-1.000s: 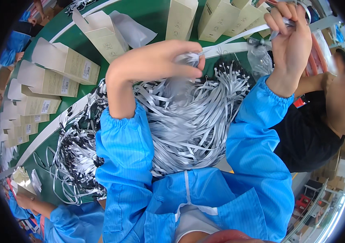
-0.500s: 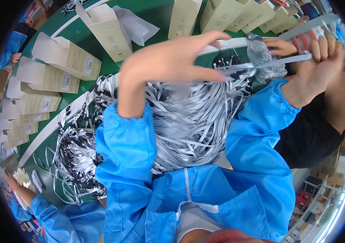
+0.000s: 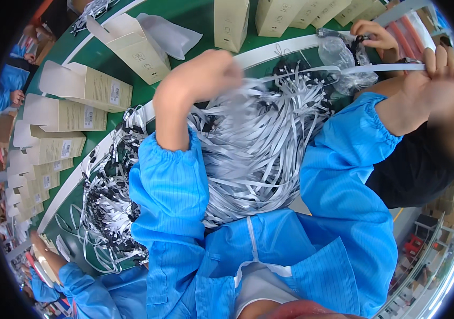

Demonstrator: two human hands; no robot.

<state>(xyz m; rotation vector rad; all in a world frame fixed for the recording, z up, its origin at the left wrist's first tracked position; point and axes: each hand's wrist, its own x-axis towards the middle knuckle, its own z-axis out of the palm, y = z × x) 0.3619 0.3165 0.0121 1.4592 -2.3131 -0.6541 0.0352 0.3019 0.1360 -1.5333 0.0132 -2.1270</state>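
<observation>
My right hand (image 3: 435,85), raised at the far right, has its fingers closed around one end of a flat pale grey lanyard (image 3: 381,68). The strap stretches leftward, nearly level, to my left hand (image 3: 200,77). That hand is blurred by motion; its fingers look curled in at the strap's left end, though the fingertips are smeared. Below both hands lies a large heap of similar grey lanyards (image 3: 259,154) with black cord ends. A second pile of lanyards (image 3: 110,207), showing more black parts, is left of my left sleeve.
Open cream cartons (image 3: 99,90) line the left side of the green table (image 3: 72,165); more cartons (image 3: 232,24) stand along the back. A white pouch (image 3: 171,34) leans by one. Another person's hand (image 3: 376,37) is near a clear plastic bag (image 3: 344,58). A co-worker's sleeve (image 3: 86,287) shows lower left.
My left hand has gone from spread fingers to curled ones and shifted slightly left. My right hand has moved a little right, with the lanyard stretched longer. The view has shifted slightly.
</observation>
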